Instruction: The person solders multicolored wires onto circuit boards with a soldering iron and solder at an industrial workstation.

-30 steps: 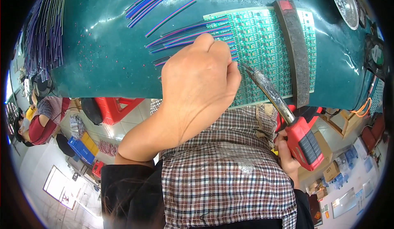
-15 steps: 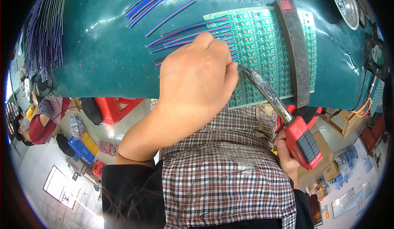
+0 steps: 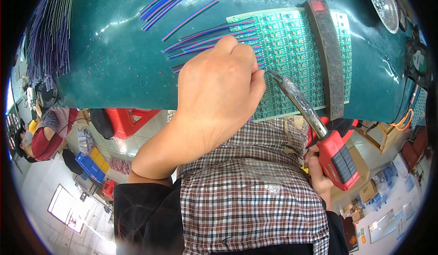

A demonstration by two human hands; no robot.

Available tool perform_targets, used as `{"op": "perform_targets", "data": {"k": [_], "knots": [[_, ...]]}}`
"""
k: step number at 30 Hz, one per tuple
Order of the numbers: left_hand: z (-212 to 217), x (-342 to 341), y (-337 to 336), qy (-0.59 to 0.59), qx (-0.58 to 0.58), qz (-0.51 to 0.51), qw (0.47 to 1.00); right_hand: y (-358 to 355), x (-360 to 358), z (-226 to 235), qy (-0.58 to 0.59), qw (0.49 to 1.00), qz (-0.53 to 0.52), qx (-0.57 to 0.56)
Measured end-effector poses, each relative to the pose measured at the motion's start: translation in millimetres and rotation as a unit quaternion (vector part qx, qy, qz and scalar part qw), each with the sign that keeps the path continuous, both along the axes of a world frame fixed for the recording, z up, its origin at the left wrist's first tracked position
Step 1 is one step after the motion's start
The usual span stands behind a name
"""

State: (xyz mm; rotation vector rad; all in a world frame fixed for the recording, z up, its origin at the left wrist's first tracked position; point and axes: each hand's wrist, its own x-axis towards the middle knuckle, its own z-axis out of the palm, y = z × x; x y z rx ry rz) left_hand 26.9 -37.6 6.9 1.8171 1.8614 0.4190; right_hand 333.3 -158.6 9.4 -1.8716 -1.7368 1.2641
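My right hand (image 3: 318, 173), partly hidden, is wrapped around a red and black soldering iron (image 3: 336, 159). The iron's tip (image 3: 271, 73) is over a green panel of small circuit boards (image 3: 292, 40), just right of my left hand (image 3: 219, 79). That hand is closed in a pinch above the panel's left edge; whatever its fingertips grip is hidden beneath it. Thin blue, pink and black wires (image 3: 205, 44) run from the panel's left edge and pass partly under the hand. Across the panel's right part lies a long dark bar (image 3: 326, 58) with a red patch at its far end.
Loose wire strips (image 3: 171, 3) lie at the far left, and a thick wire bundle (image 3: 52, 31) hangs at the table's left end. A metal dish (image 3: 382, 6) and a black fan (image 3: 416, 58) are at the right. A red stool (image 3: 130, 122) stands below; another person (image 3: 48, 136) sits left.
The soldering iron has shifted slightly right and toward me, its tip drawing a little away from my left fingers. My left hand has hardly moved.
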Motion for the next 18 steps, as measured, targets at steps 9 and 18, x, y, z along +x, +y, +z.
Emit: {"op": "perform_targets", "data": {"k": [9,18], "knots": [[0,1,0,-0.007,0.007,-0.003,1.000,6,-3,0,0.037,0.999,0.007,0.004],[0,0,0,-0.006,0.006,-0.005,1.000,5,6,-1,0.055,0.998,0.025,-0.018]]}}
